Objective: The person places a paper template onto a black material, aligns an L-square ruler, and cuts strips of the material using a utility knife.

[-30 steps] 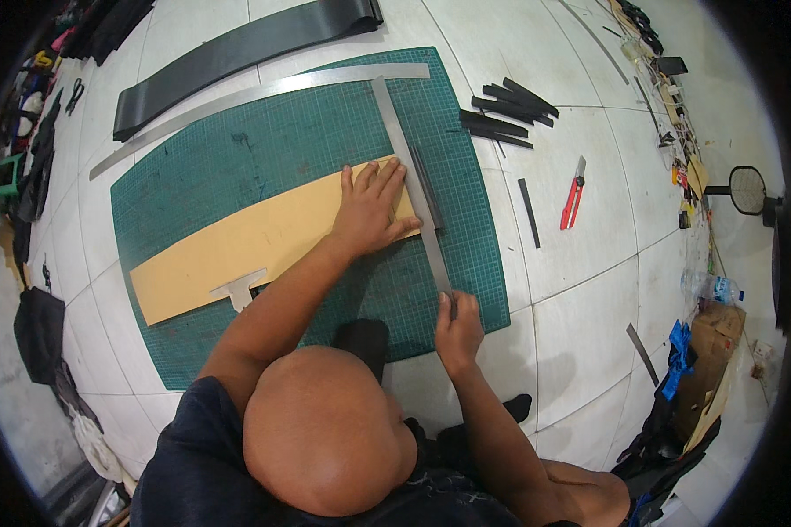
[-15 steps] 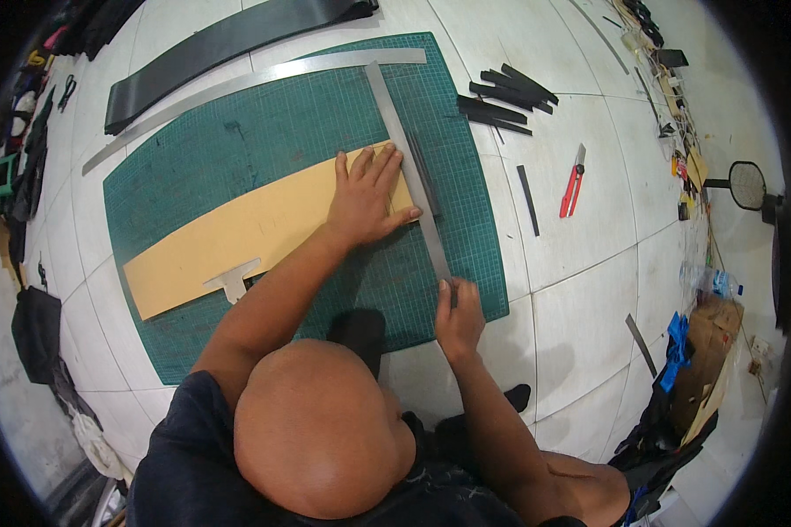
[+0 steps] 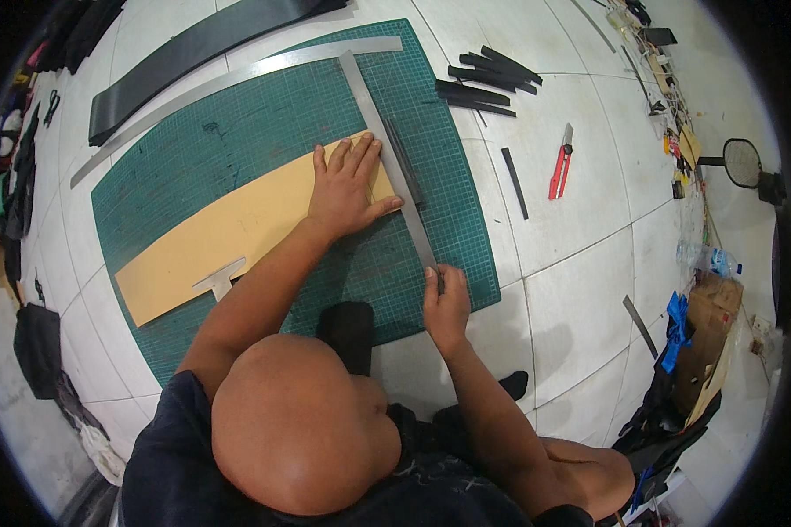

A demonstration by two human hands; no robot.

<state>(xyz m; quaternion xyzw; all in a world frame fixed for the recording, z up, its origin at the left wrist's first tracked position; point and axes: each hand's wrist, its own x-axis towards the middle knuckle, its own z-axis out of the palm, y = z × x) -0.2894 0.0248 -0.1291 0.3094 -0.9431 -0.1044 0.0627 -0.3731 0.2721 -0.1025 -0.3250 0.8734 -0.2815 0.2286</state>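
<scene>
My left hand lies spread and flat on the right end of a long tan sheet, fingertips and thumb reaching the edge of a straight steel ruler. The ruler runs across that end of the sheet, on a green cutting mat. At the ruler's near end, my right hand is closed on it, thumb on top. Just right of the ruler lies a dark narrow strip. A pale flat T-shaped piece rests at the sheet's near edge, partly hidden by my left forearm.
A longer metal ruler crosses the mat's far side, beside a wide black strip. Right of the mat lie several black strips, a single black strip and a red utility knife, its blade showing. A cardboard box stands farther right.
The whole view has shifted, so the mat and tools appear a little farther left and mostly higher. Both hands keep their places on the sheet and the ruler.
</scene>
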